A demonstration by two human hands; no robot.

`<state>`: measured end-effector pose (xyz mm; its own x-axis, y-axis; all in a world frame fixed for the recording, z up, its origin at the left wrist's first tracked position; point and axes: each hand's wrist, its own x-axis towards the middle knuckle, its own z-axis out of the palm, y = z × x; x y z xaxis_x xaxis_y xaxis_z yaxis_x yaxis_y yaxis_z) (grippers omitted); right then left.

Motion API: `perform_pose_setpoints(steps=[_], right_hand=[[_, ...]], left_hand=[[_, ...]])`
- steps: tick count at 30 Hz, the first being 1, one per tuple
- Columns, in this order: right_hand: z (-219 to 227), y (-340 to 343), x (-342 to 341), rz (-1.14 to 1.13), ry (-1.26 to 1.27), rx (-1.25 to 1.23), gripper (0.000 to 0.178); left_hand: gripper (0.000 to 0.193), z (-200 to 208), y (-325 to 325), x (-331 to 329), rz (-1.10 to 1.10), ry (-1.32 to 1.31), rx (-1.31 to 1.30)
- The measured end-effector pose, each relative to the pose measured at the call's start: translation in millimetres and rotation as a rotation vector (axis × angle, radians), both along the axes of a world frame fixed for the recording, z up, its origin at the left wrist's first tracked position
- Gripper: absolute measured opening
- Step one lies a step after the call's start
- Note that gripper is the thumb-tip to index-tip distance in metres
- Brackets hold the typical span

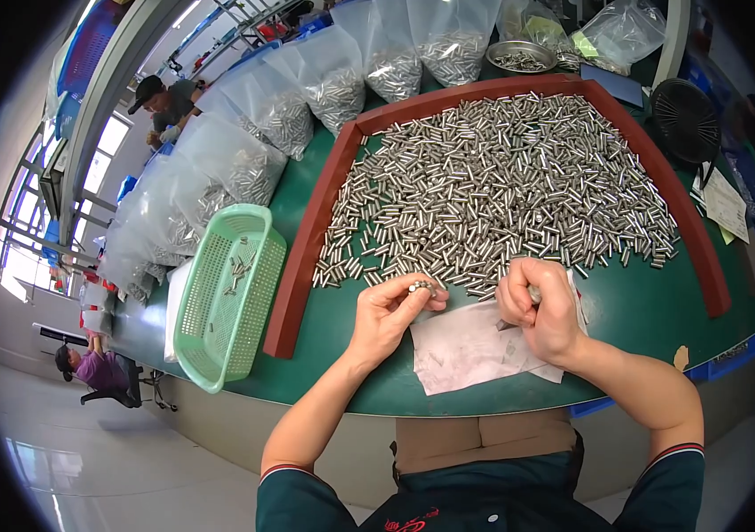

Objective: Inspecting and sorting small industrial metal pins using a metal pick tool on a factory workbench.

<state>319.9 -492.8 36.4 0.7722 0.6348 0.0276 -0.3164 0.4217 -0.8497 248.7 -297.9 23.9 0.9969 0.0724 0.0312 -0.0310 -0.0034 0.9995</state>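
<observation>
My left hand (377,326) is closed in a pinch around several small metal pins (424,286), whose shiny ends show at the fingertips. To its right, my right hand (550,312) is curled shut over a stained pale cloth (457,352) on the green table. Something dark shows under its fingers, but I cannot make out what they hold. Just beyond both hands spreads a broad pile of short silver metal pins (501,177). A reddish-brown frame (317,235) borders the pile at the left, back and right.
Left of the frame stands a light green plastic basket (264,257) with a few pins inside. Clear bags of pins (335,93) line the back and left. A metal dish (522,58) and a black fan (684,120) stand far right. Two people are in the background.
</observation>
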Motion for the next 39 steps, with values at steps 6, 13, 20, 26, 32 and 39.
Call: perform_pose_setpoints(steps=[6, 13, 20, 26, 32, 39], right_hand=[[1, 1, -1, -0.004, 0.006, 0.007, 0.031], [1, 1, -1, 0.003, 0.017, 0.035, 0.032], [0, 2, 0, 0.006, 0.018, 0.045, 0.032], [0, 3, 0, 0.011, 0.031, 0.058, 0.033], [3, 5, 0, -0.020, 0.044, 0.013, 0.038], [2, 5, 1, -0.012, 0.063, 0.019, 0.038]], left_hand=[[0.019, -1, 4, -1, 0.010, 0.061, -0.122], [0.021, 2, 6, -2, 0.006, 0.164, -0.269], [0.028, 2, 13, -1, -0.074, 0.260, -0.564], [0.036, 0, 16, 0, -0.098, 0.316, -0.811], [0.041, -1, 19, 0, -0.074, 0.363, -0.990], [0.042, 1, 22, -1, -0.087, 0.415, -1.008]])
